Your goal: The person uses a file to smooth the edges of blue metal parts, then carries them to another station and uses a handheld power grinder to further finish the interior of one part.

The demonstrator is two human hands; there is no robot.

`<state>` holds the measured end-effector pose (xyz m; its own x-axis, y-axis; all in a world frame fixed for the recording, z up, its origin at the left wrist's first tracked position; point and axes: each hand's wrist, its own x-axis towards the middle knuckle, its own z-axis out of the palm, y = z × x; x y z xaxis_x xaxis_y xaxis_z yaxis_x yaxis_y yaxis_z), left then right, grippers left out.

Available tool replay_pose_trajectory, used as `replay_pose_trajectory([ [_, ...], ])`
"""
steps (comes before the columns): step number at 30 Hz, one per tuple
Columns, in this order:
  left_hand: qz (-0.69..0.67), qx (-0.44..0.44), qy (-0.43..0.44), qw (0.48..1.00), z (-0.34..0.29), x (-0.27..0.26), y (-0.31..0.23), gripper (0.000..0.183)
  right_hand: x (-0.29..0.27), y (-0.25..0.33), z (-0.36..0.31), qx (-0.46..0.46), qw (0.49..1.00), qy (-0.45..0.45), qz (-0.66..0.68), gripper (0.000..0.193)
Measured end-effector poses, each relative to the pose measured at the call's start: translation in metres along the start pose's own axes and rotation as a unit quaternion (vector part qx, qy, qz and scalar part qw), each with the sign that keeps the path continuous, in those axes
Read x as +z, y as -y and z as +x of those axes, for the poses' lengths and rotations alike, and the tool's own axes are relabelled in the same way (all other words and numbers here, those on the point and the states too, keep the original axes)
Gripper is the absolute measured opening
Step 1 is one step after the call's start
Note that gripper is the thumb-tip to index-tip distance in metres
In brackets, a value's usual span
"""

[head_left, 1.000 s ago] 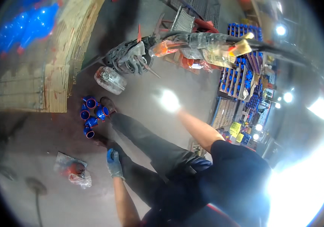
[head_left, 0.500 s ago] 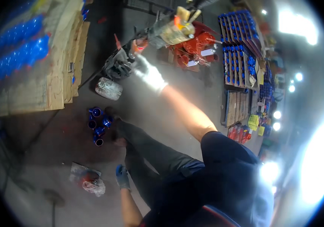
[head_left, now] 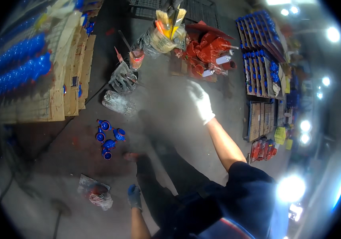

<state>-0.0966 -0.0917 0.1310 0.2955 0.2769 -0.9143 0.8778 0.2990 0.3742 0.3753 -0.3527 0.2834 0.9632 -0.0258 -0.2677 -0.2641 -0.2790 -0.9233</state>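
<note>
My right hand (head_left: 200, 101), in a white glove that is overexposed, is raised over the floor. Its fingers point up-left, loosely stretched out, and nothing shows in them. Nearest to it are red-painted machine parts (head_left: 208, 46) with spray cans (head_left: 223, 59) among them. My left hand (head_left: 134, 195), in a blue and grey glove, hangs low beside my leg; its fingers are too small and dark to read. Further off, a paint-stained tin (head_left: 136, 59) with a stick in it is beside a black, plastic-wrapped container (head_left: 122, 77). A wrapped bucket (head_left: 164, 40) holds paintbrushes (head_left: 178, 18).
Several blue fittings with red rims (head_left: 106, 139) stand on the floor before my feet. A stained whitish container (head_left: 116, 101) lies nearby. Cardboard layers with blue parts (head_left: 59, 87) rise at left, racks of blue parts (head_left: 258, 67) at right. A plastic bag (head_left: 100, 199) lies lower left.
My right hand has drawn back from the paint-stained tin, moving right and down. The left hand still hangs beside my leg. The view has shifted slightly.
</note>
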Motion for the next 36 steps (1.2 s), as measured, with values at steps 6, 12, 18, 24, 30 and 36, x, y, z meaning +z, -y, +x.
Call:
replay_pose_trajectory([
  [6,0.0,0.085,0.01,0.996,0.037,0.086,-0.045,0.04,0.003,0.1,0.069,-0.195,0.98,-0.039,0.003,0.031],
  [12,0.041,0.011,0.023,0.999,0.027,0.184,-0.103,0.047,0.049,0.171,0.153,-0.321,0.893,-0.064,-0.31,0.029],
  [18,0.003,0.02,0.039,0.999,0.028,0.226,-0.074,0.043,0.034,0.196,0.124,-0.504,0.724,-0.204,-0.425,0.018],
  [24,-0.268,0.15,0.174,0.936,0.038,0.22,-0.13,0.054,0.03,0.112,0.04,-0.531,0.836,0.036,-0.133,0.012],
  [30,-0.703,0.121,0.328,0.619,0.067,0.171,-0.208,0.049,0.098,-0.084,-0.042,-0.196,0.864,0.456,-0.083,0.019],
  [36,-0.485,0.148,0.193,0.84,0.207,0.178,-0.066,0.045,0.164,-0.256,-0.085,0.167,0.808,0.544,-0.15,0.024],
])
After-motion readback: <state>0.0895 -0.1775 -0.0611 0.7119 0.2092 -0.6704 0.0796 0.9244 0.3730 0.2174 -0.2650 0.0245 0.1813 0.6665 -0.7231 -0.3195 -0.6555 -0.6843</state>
